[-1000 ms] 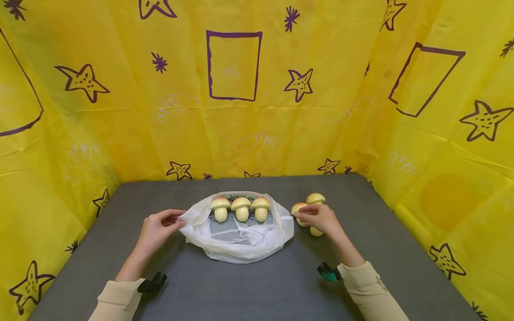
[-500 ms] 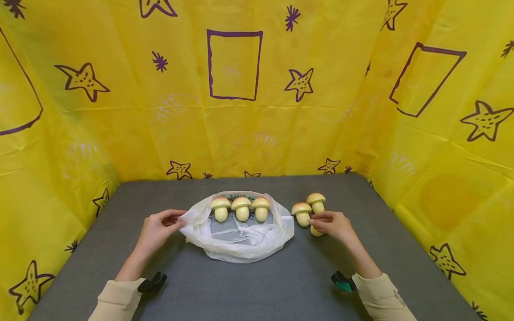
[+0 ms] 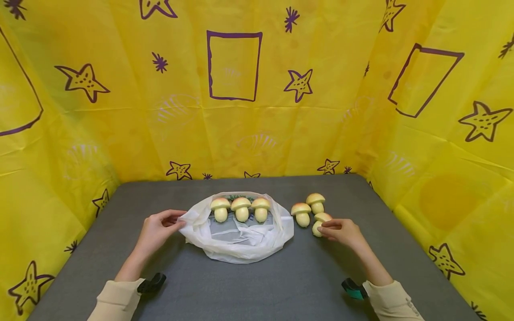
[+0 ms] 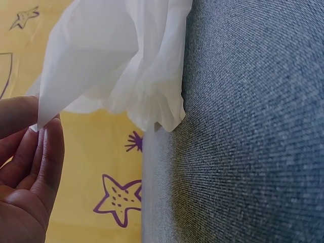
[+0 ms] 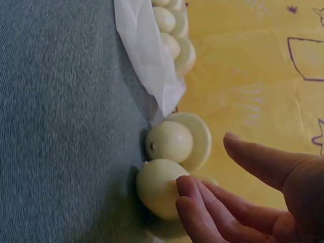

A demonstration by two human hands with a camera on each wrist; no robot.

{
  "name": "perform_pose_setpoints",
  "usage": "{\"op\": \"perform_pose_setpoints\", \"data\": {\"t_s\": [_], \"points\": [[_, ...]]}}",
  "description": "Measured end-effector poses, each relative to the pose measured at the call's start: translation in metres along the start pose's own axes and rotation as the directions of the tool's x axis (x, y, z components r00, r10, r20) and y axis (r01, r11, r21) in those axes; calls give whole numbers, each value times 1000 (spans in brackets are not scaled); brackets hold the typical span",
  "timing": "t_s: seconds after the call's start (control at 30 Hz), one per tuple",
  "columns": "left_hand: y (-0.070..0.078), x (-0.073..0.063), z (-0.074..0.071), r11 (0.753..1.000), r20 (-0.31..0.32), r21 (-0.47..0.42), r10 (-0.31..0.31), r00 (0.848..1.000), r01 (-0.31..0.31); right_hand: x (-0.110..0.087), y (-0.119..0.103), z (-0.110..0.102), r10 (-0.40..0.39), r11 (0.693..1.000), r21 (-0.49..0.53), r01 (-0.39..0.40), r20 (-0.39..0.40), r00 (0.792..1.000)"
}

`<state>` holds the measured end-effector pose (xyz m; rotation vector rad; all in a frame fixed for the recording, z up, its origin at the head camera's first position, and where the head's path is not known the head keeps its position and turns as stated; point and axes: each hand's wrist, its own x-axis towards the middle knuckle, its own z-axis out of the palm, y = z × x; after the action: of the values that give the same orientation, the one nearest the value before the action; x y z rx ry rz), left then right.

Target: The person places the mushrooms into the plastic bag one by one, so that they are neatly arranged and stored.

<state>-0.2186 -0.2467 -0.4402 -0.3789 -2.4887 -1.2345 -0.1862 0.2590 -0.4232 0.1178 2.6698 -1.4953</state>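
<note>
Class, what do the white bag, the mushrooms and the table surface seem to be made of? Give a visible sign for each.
White bag: probably thin plastic film, matt; it creases and looks slightly see-through.
Mushrooms: perhaps plastic or foam, smooth with a faint sheen; their shapes nearly match.
Table surface: apparently woven cloth, matt; fine ribbing shows in both wrist views.

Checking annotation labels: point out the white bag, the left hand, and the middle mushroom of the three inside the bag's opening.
White bag (image 3: 238, 253): head view, on its front wall.
Left hand (image 3: 156, 228): head view, middle of the hand.
Middle mushroom (image 3: 242, 212): head view, upper stem.
</note>
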Motion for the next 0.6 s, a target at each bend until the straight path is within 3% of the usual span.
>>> {"op": "perform_pose_setpoints", "data": {"t_s": [0.6], "points": [[-2,0,0,1000,-1,2,10,1000,-10,5,21,-18,57,998,-29,-58,-20,998]]}}
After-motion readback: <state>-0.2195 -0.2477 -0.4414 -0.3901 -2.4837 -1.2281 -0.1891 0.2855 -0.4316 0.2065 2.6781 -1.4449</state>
